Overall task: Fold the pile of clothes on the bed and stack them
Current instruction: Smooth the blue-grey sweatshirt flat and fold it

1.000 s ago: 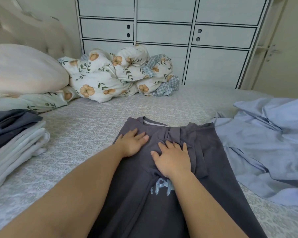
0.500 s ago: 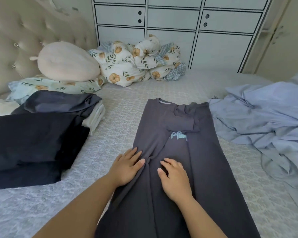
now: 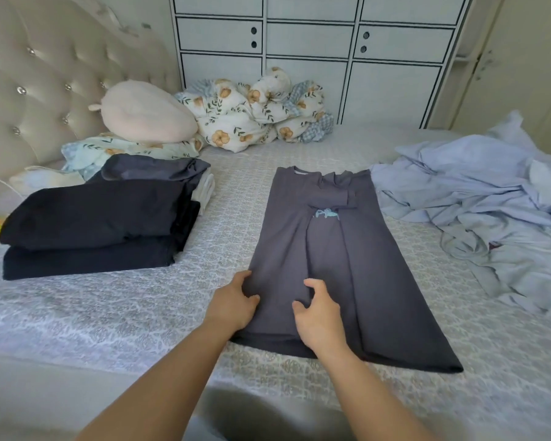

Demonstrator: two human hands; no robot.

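My left hand (image 3: 234, 305) and right hand (image 3: 319, 316) each pinch the shirt (image 3: 331, 268) near its hem; folded stack (image 3: 93, 218) lies left of it.

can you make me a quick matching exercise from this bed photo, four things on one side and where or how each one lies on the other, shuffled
Things:
1. grey t-shirt
2. dark folded clothes
3. light blue garment
4. pink cushion

Places or states:
A. crumpled and unfolded at the right of the bed
B. on top of the floral bedding by the headboard
C. stacked at the left of the bed
D. laid out long in the middle, sides folded in, both hands at its near end

Pairs: 1-D, 2-C, 3-A, 4-B
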